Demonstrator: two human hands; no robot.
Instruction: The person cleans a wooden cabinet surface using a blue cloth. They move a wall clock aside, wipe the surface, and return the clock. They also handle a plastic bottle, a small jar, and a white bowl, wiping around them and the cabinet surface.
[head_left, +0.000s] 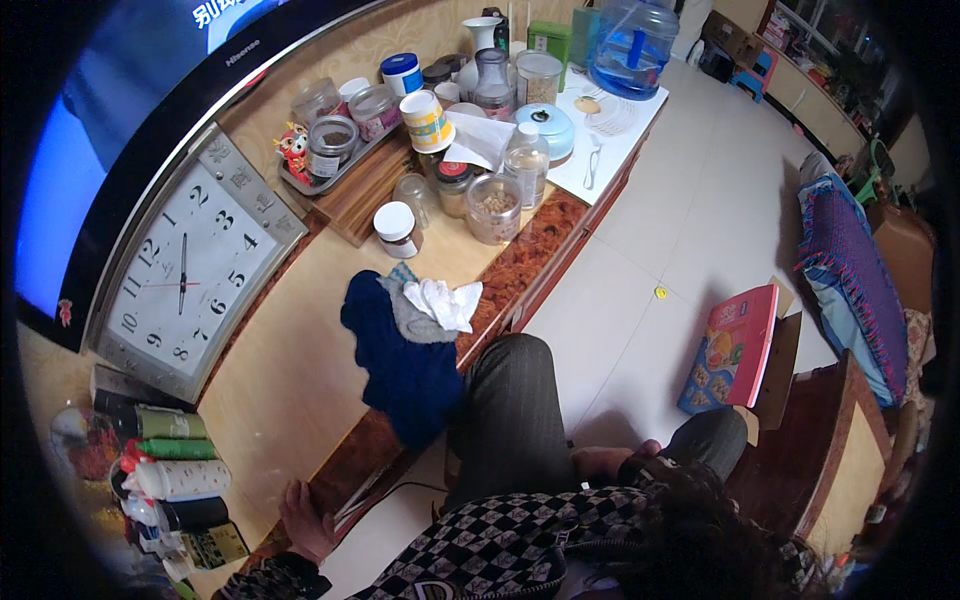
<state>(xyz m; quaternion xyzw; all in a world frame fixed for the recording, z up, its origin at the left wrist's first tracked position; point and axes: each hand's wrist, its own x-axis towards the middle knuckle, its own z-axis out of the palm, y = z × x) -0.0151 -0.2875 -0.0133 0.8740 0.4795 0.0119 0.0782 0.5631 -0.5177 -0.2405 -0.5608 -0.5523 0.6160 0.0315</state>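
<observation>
My left hand (306, 523) rests on the front edge of the low wooden cabinet (277, 397), fingers on its top and thumb apart, with nothing held. Between my knees, my right hand (604, 461) is partly hidden by the sleeve and dark trousers, so whether it holds anything is unclear. Before me a dark blue fabric item (405, 379) lies over the cabinet's edge and hangs toward my leg. On it sit a grey knitted piece (424, 324) and a crumpled white tissue (444, 304).
Jars surround a white-lidded jar (396, 229) and a paper cup (427, 120). A square clock (195, 270) leans against the television (135, 150). Bottles (184, 478) stand at left, a water jug (636, 49) at the far end. A red carton (731, 352) stands on the floor.
</observation>
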